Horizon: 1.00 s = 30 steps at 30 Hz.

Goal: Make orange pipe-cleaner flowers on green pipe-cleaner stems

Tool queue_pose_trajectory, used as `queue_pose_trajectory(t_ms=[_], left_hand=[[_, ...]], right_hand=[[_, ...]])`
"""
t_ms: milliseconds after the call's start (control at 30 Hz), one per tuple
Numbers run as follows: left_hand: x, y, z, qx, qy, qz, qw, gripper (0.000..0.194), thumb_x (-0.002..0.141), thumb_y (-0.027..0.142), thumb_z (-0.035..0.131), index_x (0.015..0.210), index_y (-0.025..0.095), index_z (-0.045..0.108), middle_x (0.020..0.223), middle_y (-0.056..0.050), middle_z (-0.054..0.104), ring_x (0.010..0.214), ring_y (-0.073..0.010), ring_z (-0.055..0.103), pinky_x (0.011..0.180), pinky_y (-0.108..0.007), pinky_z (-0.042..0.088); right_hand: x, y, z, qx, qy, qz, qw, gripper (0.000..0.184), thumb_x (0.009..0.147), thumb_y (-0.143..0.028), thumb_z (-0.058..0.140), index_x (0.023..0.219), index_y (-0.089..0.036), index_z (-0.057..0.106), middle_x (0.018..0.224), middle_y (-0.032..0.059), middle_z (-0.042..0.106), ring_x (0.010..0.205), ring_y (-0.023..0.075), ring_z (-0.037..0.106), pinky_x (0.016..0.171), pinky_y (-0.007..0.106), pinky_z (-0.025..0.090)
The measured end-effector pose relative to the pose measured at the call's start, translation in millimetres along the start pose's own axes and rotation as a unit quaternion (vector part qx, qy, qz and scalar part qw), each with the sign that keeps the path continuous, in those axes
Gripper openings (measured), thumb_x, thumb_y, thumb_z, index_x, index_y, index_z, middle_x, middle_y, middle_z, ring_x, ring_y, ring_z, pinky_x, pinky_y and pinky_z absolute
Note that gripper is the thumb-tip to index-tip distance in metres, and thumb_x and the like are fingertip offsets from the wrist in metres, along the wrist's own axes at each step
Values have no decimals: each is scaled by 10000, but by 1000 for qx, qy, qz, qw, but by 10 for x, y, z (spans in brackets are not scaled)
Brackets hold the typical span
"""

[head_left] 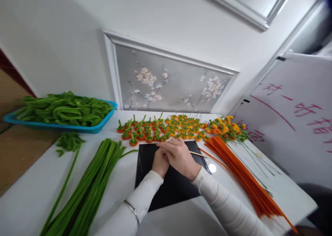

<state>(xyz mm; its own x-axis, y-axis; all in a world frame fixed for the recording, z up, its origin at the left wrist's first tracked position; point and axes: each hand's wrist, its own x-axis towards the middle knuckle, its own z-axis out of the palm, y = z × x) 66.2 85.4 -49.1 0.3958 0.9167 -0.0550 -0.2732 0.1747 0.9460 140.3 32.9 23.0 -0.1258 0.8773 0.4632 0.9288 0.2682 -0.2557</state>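
Observation:
My left hand point(160, 162) and my right hand point(179, 156) meet above a black mat point(171, 189). The fingers of both are bent and pressed together, and my right hand partly covers my left. Whatever lies between them is hidden. A thin pale stick point(198, 153) sticks out to the right from behind my right hand; whether it is held or lying on the mat, I cannot tell. Just beyond the hands stand rows of small orange pieces with green stems point(141, 134) and yellow ones with green tops point(184, 125).
Long green fuzzy stems point(95, 180) lie to the left, orange ones point(236, 173) to the right. A blue tray point(101, 125) heaped with green looped pieces point(64, 110) sits back left. Yellow-orange flowers point(225, 127) with thin stems lie back right, before a whiteboard point(293, 91).

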Motion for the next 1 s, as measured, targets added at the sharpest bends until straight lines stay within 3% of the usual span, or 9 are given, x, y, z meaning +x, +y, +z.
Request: queue_pose_trajectory(t_ms=[67, 133, 200, 433, 633, 833, 1000], left_hand=[[16, 11, -2, 6, -29, -13, 999, 278, 888, 281, 553, 1125, 137, 561, 1078, -77, 606, 891, -188, 617, 754, -371, 536], [3, 32, -9, 3, -32, -12, 999, 258, 817, 200, 617, 1062, 128, 579, 855, -31, 635, 734, -148, 636, 702, -305, 546], [-15, 61, -14, -2, -29, -7, 1000, 244, 779, 149, 624, 1019, 127, 583, 758, -2, 611, 699, -129, 647, 702, -276, 553], [13, 82, -3, 5, -27, 8, 1000, 187, 754, 99, 631, 936, 133, 603, 754, -17, 623, 729, -140, 681, 719, -283, 570], [15, 46, -14, 39, -33, 14, 999, 176, 736, 137, 666, 909, 129, 633, 805, -48, 656, 759, -166, 689, 748, -309, 573], [-22, 124, -35, 79, -48, 13, 996, 250, 715, 240, 696, 932, 135, 632, 849, -60, 672, 822, -184, 688, 804, -328, 562], [-54, 250, -18, 124, -69, 9, 990, 365, 650, 343, 749, 916, 112, 657, 837, -74, 686, 782, -203, 690, 796, -366, 566]], right_hand=[[-274, 63, -25, 44, 37, 32, 998, 298, 920, -156, 472, 1132, -273, 647, 954, 19, 709, 851, 149, 619, 810, 272, 411], [-502, 121, -28, 66, 71, 78, 992, 310, 919, -145, 455, 1133, -259, 647, 978, 34, 705, 898, 161, 620, 829, 280, 426], [-658, 167, -13, 66, 91, 100, 989, 298, 914, -144, 456, 1109, -243, 658, 976, 36, 706, 897, 161, 627, 831, 274, 444], [-782, 299, 122, 36, 127, 129, 983, 274, 903, -131, 439, 1041, -183, 671, 959, 58, 703, 902, 159, 637, 820, 261, 481], [-818, 335, 176, 22, 94, 127, 987, 263, 907, -157, 454, 1041, -201, 676, 981, 58, 701, 911, 162, 642, 829, 260, 481], [-917, 419, -75, -13, 56, 156, 986, 266, 917, -169, 455, 1056, -239, 671, 1001, 36, 700, 912, 141, 648, 798, 214, 473], [-1051, 739, -470, -73, 44, 220, 972, 228, 930, -210, 449, 989, -225, 668, 945, 43, 690, 862, 158, 647, 724, 215, 453]])
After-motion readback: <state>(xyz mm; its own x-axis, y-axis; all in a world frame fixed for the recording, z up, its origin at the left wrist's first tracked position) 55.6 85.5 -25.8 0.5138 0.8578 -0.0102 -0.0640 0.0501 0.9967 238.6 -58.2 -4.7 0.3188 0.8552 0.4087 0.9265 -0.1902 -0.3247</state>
